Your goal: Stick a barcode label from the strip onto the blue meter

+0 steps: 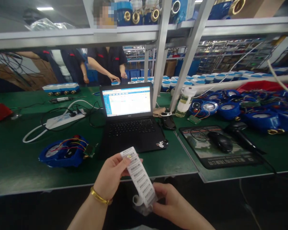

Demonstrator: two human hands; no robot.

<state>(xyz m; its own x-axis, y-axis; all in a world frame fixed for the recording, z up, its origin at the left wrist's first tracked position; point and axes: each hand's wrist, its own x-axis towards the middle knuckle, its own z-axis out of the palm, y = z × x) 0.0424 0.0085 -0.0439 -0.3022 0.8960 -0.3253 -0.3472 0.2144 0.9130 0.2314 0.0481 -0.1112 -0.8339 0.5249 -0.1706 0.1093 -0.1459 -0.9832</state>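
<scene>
A white strip of barcode labels point(139, 175) slants between my two hands, in front of the table's near edge. My left hand point(114, 172), with a gold bracelet at the wrist, pinches its upper end under the thumb. At the lower end, my right hand point(169, 203) grips the strip where it curls, together with some clear plastic. Just beyond the strip stands an open black laptop point(132, 127) with a lit screen. To the left of the laptop lies a blue water meter point(64, 151) with loose wires and a small circuit board.
A mouse point(220, 142) and a barcode scanner point(244, 137) rest on a mouse pad point(230, 163) at right. Behind them are several blue meters point(261, 119) and a bottle point(184, 102). A power strip point(64, 118) lies left. Metal shelf posts rise behind the laptop; two people stand beyond.
</scene>
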